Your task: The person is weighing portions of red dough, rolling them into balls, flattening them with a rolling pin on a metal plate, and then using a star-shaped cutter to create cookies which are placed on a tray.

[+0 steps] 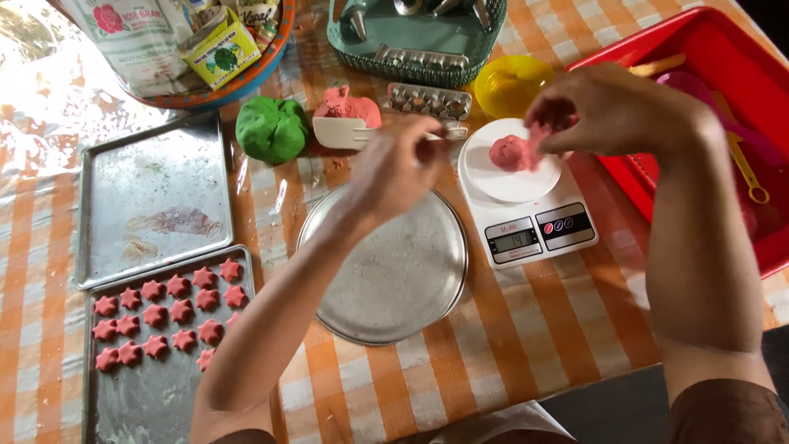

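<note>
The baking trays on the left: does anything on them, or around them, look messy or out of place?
Slightly. The upper tray carries a reddish smear and dusty residue, while the lower tray holds pink star pieces in uneven rows that fill only its top part. Pink crumbs dot the cloth near the green dough ball. Nothing looks spilled or broken.

Baking table, surroundings only.
Green dough ball (272,129) lying beside empty baking tray (153,200); pink star cookies (168,313) sitting in rows on second tray (156,395); round metal pan (394,275) resting mid-table; red tub (699,49) standing at right.

Orange-and-white checked table (526,345) under glossy clear plastic, dark floor (608,411) beyond.
</note>
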